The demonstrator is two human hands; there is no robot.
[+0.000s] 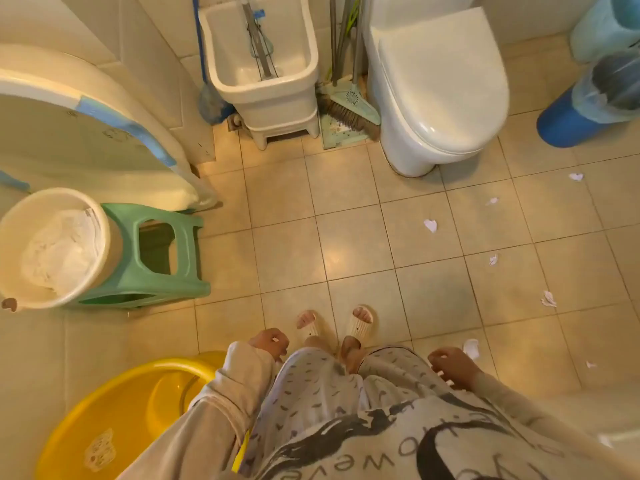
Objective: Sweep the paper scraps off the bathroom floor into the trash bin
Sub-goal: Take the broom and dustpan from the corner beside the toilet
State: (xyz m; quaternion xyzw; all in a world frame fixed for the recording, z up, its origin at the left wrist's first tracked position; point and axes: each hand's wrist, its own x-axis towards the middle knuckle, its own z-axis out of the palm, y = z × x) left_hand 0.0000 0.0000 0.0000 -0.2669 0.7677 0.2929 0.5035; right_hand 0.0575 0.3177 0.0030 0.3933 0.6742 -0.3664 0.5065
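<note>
Paper scraps (430,225) scattered on tiled floor (287,244) right of toilet (440,88); broom (349,110) and dustpan (341,131) beside toilet; blue trash bin (568,126) far right; left hand (270,342) loosely curled, empty; right hand (450,370) spread, empty.

A home bathroom is shown. A white toilet (438,88) with closed lid is set against the tiled wall, beside a ceramic mop sink (265,64). The floor (294,209) is laid in beige tiles. A yellow basin (114,410) and green stool (162,251) are kept alongside.
</note>
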